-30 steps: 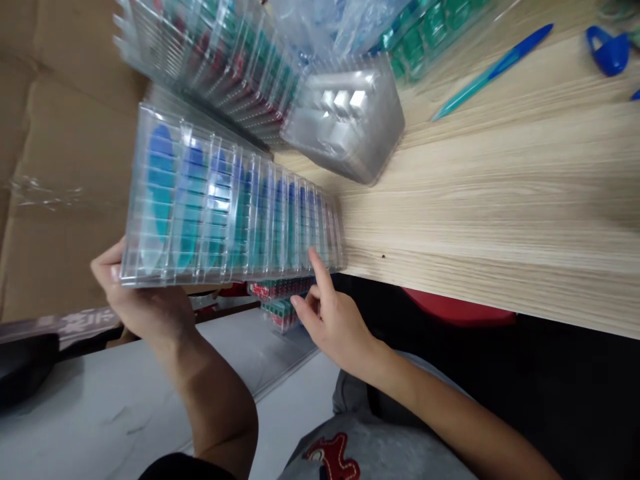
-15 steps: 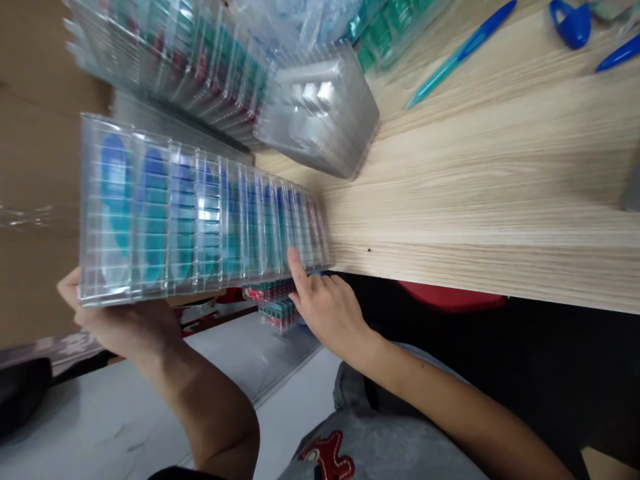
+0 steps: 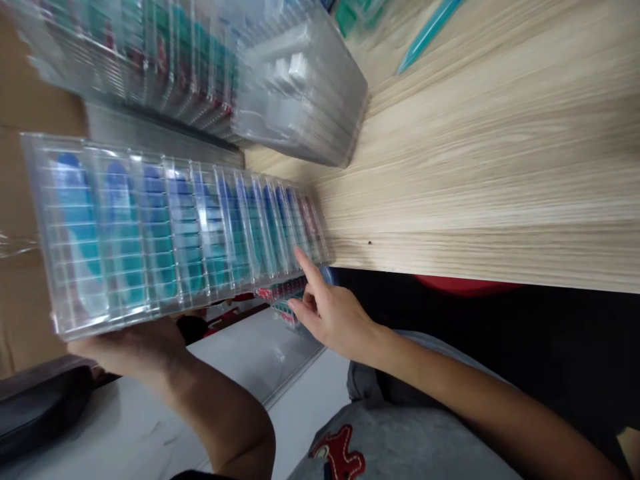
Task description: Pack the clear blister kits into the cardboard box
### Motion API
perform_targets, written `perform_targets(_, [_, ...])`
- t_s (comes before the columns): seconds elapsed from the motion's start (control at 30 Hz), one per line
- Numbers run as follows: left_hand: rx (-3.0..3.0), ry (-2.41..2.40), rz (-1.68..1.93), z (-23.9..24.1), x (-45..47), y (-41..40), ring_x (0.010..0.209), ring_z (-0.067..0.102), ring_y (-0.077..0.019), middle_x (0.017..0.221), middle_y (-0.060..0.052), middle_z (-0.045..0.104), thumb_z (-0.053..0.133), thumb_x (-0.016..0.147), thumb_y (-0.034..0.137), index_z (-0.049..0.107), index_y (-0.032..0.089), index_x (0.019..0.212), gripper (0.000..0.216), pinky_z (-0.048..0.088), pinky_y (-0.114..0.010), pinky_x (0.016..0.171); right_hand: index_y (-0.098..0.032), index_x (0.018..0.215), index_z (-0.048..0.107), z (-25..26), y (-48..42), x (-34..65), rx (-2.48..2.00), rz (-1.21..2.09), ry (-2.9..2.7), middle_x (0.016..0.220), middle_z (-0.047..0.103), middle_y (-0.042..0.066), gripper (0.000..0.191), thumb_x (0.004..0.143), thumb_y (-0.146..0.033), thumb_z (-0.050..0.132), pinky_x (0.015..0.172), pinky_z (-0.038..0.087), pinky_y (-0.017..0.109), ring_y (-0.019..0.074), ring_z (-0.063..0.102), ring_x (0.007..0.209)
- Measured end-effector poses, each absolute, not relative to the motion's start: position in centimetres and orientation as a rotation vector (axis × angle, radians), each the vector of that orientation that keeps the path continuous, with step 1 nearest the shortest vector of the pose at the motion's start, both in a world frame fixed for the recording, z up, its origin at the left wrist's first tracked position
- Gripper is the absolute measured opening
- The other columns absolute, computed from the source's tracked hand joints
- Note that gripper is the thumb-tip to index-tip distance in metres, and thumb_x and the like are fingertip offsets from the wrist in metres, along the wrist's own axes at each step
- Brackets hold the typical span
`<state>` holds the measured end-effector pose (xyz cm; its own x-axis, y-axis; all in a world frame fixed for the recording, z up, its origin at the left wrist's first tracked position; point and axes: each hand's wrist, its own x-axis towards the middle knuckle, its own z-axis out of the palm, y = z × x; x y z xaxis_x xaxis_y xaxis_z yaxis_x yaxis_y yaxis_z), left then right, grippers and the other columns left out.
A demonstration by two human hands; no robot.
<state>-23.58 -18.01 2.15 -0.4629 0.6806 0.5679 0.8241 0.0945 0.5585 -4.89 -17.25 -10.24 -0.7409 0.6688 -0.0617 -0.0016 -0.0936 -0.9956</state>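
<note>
A long row of clear plastic cases (image 3: 165, 233), with blue and teal pen-like items inside, stretches from the left to the edge of the wooden table. Its left end rests in my left hand (image 3: 135, 347), which grips from below; most of those fingers are hidden behind the cases. My right hand (image 3: 335, 313) is beside the near edge of the row, towards its right end. Its index finger points out with the tip at the cases, the thumb stands apart, and the other fingers curl. Nothing is held in it.
Behind the row stand more clear cases (image 3: 165, 60) with green and red contents, and a stack of frosted plastic trays (image 3: 305, 93). A teal pen (image 3: 430, 33) lies on the wooden table (image 3: 480, 173). Cardboard (image 3: 40, 173) is at the left, and a red object (image 3: 465, 285) below the table edge.
The left end of the row has shifted left and slightly down in view, with my left hand under it. My right thumb has spread away from the index finger. The view has shifted slightly.
</note>
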Motion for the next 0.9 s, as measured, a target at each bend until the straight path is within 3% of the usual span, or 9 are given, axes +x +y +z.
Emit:
perform_targets(0.1, [-1.482,-2.058,-1.539,2.0,-24.1,-18.1,0.128,0.041,-0.0302,0.115,-0.003,0.056,0.047,0.061,0.054,0.059,0.028,0.101,0.049,0.039,-0.047,0.106,-0.01,0.151,0.006,-10.1,-17.2,-5.2,-0.837,1.657,-2.033,0.076,0.067,0.005,0.07,0.093,-0.023,0.043,0.059,0.044,0.03,0.0167,0.057,0.061])
perform_targets(0.2, [-1.435,-2.107,-1.495,1.8,-24.4,-18.3,0.131,0.037,-0.0299,0.116,-0.003,0.056,0.044,0.06,0.059,0.064,0.028,0.093,0.05,0.038,-0.043,0.108,-0.011,0.151,0.013,-10.2,-17.3,-5.6,-0.909,1.499,-2.169,0.082,0.068,0.01,0.066,0.092,-0.017,0.042,0.065,0.046,0.034,0.0191,0.059,0.068])
perform_targets(0.47, [-1.357,-2.17,-1.478,1.8,-25.2,-19.1,0.133,0.036,-0.0307,0.115,-0.002,0.057,0.043,0.058,0.066,0.065,0.028,0.096,0.058,0.036,-0.044,0.109,-0.011,0.15,-0.003,-11.9,-18.6,-5.6,-0.702,1.938,-1.409,0.075,0.062,-0.001,0.074,0.093,-0.025,0.041,0.057,0.042,0.023,0.01,0.053,0.057])
perform_targets(0.73, [-1.343,-2.135,-1.522,1.9,-24.1,-18.5,0.131,0.038,-0.0315,0.109,-0.003,0.06,0.047,0.057,0.061,0.064,0.029,0.085,0.046,0.039,-0.047,0.107,-0.013,0.149,0.021,-11.9,-17.3,-5.6,-1.069,1.39,-2.18,0.086,0.068,0.011,0.061,0.091,-0.013,0.04,0.067,0.045,0.033,0.0194,0.06,0.071])
perform_targets(0.9, [-1.453,-2.074,-1.573,1.8,-24.3,-18.3,0.129,0.04,-0.0318,0.106,-0.005,0.059,0.047,0.057,0.057,0.065,0.026,0.081,0.044,0.039,-0.047,0.107,-0.007,0.15,0.008,-12.3,-17.6,-5.0,-0.886,1.792,-1.708,0.08,0.066,0.005,0.068,0.092,-0.022,0.041,0.06,0.043,0.028,0.0148,0.056,0.06])
